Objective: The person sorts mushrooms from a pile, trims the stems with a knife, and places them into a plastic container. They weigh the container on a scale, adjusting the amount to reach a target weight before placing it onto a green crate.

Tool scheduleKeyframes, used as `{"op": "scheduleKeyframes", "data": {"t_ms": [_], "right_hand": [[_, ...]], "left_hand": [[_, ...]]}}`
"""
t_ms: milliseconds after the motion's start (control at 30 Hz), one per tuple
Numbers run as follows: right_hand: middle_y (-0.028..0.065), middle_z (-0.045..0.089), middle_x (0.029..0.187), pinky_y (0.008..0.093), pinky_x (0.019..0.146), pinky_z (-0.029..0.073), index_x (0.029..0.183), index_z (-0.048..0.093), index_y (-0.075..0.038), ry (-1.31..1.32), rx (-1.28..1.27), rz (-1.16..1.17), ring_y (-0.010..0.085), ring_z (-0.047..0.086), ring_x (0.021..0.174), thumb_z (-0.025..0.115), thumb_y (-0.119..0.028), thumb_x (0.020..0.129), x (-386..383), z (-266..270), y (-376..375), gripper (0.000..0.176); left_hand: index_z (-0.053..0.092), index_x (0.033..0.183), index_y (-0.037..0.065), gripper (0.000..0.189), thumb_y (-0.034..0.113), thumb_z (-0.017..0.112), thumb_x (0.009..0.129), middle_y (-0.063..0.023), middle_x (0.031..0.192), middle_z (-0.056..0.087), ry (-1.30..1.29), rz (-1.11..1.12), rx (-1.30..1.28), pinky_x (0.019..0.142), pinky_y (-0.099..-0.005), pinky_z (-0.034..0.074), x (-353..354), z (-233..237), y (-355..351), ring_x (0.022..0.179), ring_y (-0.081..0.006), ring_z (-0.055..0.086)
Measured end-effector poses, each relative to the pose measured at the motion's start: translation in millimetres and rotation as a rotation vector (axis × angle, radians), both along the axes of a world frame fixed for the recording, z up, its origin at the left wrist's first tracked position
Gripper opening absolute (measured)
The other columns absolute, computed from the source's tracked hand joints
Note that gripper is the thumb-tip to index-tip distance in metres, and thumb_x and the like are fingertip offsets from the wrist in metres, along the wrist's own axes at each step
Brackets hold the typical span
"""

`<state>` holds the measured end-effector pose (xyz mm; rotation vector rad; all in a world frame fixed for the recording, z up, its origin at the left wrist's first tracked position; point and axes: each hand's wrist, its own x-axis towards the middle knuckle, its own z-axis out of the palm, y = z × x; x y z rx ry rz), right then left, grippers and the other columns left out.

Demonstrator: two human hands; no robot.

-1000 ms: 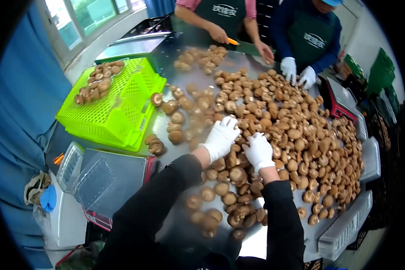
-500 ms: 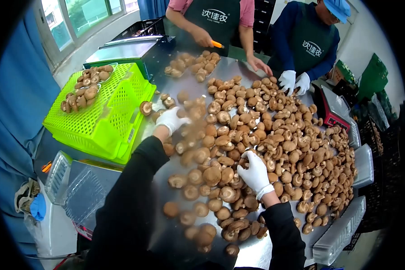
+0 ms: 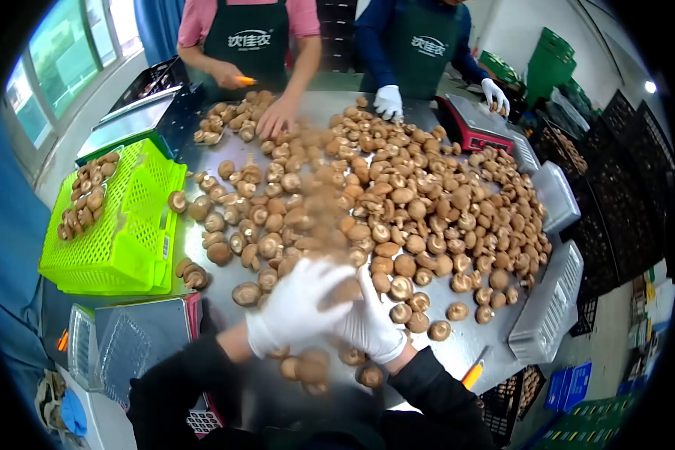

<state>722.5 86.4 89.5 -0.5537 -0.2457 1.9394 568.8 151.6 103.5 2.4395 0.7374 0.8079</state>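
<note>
Clock is centred on the wearer's hands. Both are gloved in white and meet over the near part of the steel table (image 3: 461, 341). Left hand (image 3: 296, 307) is motion-blurred, fingers toward the right hand (image 3: 373, 321), which is tilted up just beside it. One brown mushroom (image 3: 340, 293) sits between them at the left fingers; blur hides the contact, so can't tell which hand grips it, or whether either is clenched. Loose mushrooms (image 3: 442, 214) spread from 11 through 2, thickest at 1; a few lie right under the hands at 6. Green crate (image 3: 120, 240) at 10, punneted mushrooms (image 3: 90, 196) on its top. Flat scale (image 3: 163, 324) at 9, clear tray (image 3: 124, 352) on it. Stacked clear trays (image 3: 551, 304) at 3. Orange-handled knife (image 3: 473, 374) at 4, lying on the table. Co-worker in pink sleeves (image 3: 305, 21) at 11, one bare hand (image 3: 277, 116) at the mushrooms, the other on an orange-handled tool (image 3: 245, 80). Second co-worker, blue sleeves (image 3: 375, 45), white gloves, at 1, near a red scale (image 3: 481, 140).
</note>
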Motion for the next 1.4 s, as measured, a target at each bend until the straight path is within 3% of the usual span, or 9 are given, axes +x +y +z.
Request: {"op": "scheduleKeyframes", "data": {"t_ms": [133,333,667,800,867,900,1000,1200,1400], "right_hand": [[0.0124,0.047,0.140,0.0418,0.106,0.044,0.142,0.041,-0.009,0.058,-0.109,-0.079,0.0263,0.048,0.130,0.045,-0.044,0.105,8,-27,-54,0.051],[0.0125,0.041,0.151,0.0410,0.116,0.035,0.153,0.030,-0.010,-0.211,-0.070,-0.321,0.0258,0.042,0.138,0.044,-0.034,0.106,29,-54,-142,0.055],[0.0124,0.058,0.131,0.0462,0.096,0.049,0.135,0.052,-0.006,-0.351,-0.327,-0.590,0.0278,0.058,0.117,0.055,-0.023,0.097,132,-66,-349,0.043],[0.0122,0.062,0.128,0.0377,0.086,0.054,0.132,0.055,-0.011,-0.256,-0.347,-0.826,0.0305,0.062,0.113,0.053,-0.024,0.101,167,-136,-452,0.035],[0.0048,0.066,0.117,0.0339,0.083,0.052,0.119,0.063,-0.010,-0.256,-0.768,-0.951,0.0206,0.063,0.104,0.064,-0.021,0.097,179,-158,-485,0.025],[0.0047,0.067,0.114,0.0345,0.085,0.051,0.118,0.063,-0.010,-0.225,-0.874,-0.993,0.0225,0.063,0.101,0.071,-0.022,0.092,191,-202,-527,0.030],[0.0146,0.066,0.118,0.0345,0.087,0.050,0.128,0.054,0.010,-1.588,-1.232,-0.831,0.0167,0.058,0.106,0.072,-0.014,0.084,234,-308,-614,0.053],[0.0131,0.058,0.116,0.0330,0.089,0.047,0.124,0.056,0.005,-1.899,-0.703,-0.948,0.0205,0.058,0.100,0.059,-0.017,0.100,198,-176,-387,0.032],[0.0113,0.050,0.101,0.0332,0.076,0.047,0.119,0.055,0.004,-2.106,-0.651,-0.732,0.0219,0.054,0.085,0.073,-0.015,0.087,160,-153,-288,0.041]], "left_hand": [[0.058,0.131,0.013,0.062,0.046,0.071,0.081,-0.0182,0.139,0.049,0.197,0.086,0.131,0.102,-0.0505,0.036,11,-18,-71,0.130,-0.0368,0.042],[0.029,0.147,-0.009,0.106,0.060,0.071,0.078,-0.0287,0.154,0.028,0.231,-0.131,-0.026,0.119,-0.0564,0.010,61,-19,-135,0.149,-0.0422,0.018],[0.024,0.155,0.004,0.092,0.041,0.072,0.086,-0.0283,0.158,0.022,0.012,-0.912,-0.230,0.116,-0.0502,0.029,129,-53,-227,0.148,-0.0421,0.022],[0.033,0.151,0.000,0.079,0.034,0.068,0.089,-0.0257,0.156,0.029,0.111,-0.907,-0.366,0.110,-0.0476,0.037,120,-53,-208,0.131,-0.0431,0.047],[0.053,0.136,0.002,0.052,0.025,0.065,0.090,-0.0214,0.133,0.056,0.038,-0.786,-0.538,0.097,-0.0449,0.046,110,-46,-169,0.115,-0.0386,0.057],[0.061,0.125,0.003,0.040,0.021,0.064,0.089,-0.0180,0.120,0.063,-0.124,-0.556,-0.231,0.091,-0.0423,0.050,99,-72,-155,0.107,-0.0347,0.062],[0.066,0.109,0.003,0.020,0.011,0.065,0.091,-0.0144,0.105,0.066,-0.151,-0.205,-0.257,0.088,-0.0375,0.051,74,-51,-47,0.097,-0.0307,0.064],[0.070,0.099,0.011,0.015,0.017,0.063,0.087,-0.0127,0.099,0.067,0.111,0.424,0.279,0.082,-0.0441,0.051,19,-90,196,0.096,-0.0335,0.064],[0.069,0.107,0.019,0.024,0.018,0.068,0.083,-0.0071,0.108,0.067,0.525,0.500,0.264,0.086,-0.0445,0.052,26,-131,260,0.105,-0.0295,0.062]]}}
